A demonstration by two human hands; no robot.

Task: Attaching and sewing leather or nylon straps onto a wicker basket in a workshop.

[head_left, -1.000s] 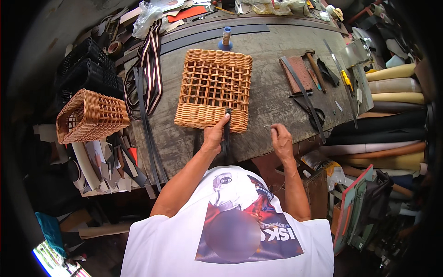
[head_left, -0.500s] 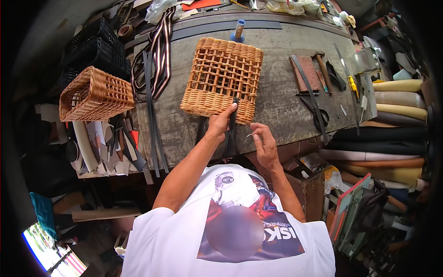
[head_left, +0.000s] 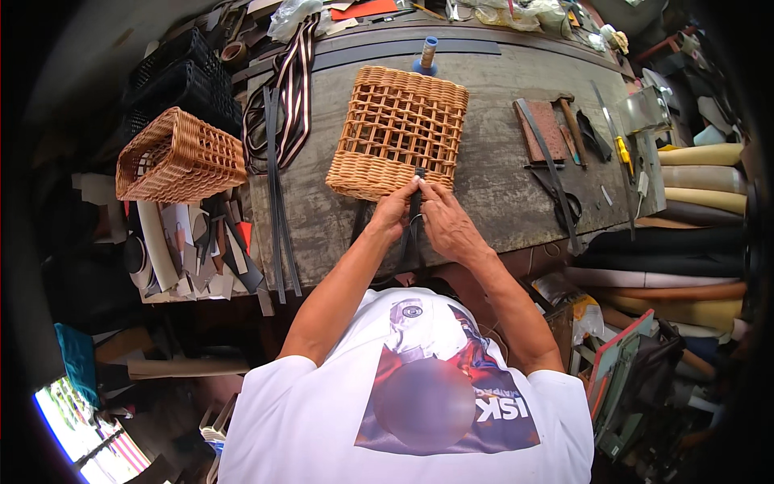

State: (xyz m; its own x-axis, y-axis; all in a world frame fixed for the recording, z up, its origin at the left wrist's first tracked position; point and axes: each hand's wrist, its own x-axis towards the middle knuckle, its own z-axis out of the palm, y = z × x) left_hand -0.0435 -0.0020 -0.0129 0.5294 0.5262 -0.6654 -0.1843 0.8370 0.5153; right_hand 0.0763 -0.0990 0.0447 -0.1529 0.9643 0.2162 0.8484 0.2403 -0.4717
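Note:
A tan wicker basket with an open lattice panel lies on the worktable in front of me. At its near edge hangs a black strap, its upper end lying against the weave. My left hand grips this strap just below the basket's edge, thumb on top. Right beside it, my right hand has its fingertips pinched together at the strap; what they hold is too small and covered to make out. A thin pale line like thread curves over the strap between the hands.
Behind the basket stands a thread spool. A second wicker basket sits at the left, near long dark strips and a striped webbing bundle. To the right lie a hammer, scissors, a metal ruler and a yellow-handled tool.
My right hand has moved up and left from beside the basket to the strap, meeting my left hand. Earlier a small pale thin bit showed at its fingertips. The left hand keeps its grip.

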